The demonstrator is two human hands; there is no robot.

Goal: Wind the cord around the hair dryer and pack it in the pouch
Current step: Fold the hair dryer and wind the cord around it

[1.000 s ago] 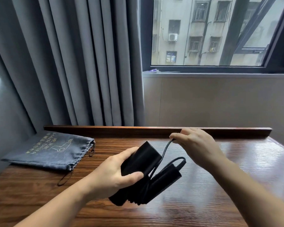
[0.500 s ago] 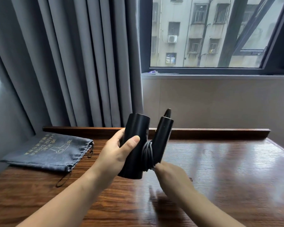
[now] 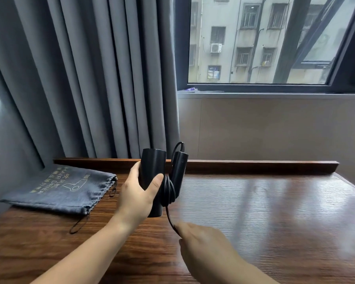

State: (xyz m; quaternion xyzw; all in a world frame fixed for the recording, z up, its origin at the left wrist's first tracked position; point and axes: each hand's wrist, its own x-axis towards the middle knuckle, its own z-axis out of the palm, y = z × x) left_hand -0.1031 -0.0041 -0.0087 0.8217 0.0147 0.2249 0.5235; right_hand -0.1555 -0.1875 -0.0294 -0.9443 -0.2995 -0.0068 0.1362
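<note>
Daylight from window [image 3: 254,42]; table [image 3: 275,201] glare; right hand [image 3: 205,244] seemingly motion-blurred.

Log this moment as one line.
left hand grips hair dryer | right hand pulls cord | pouch flat

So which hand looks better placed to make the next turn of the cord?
The right hand. It already pinches the free cord running down from the coils, so it can loop it round. The left hand is busy holding the hair dryer upright.
</note>
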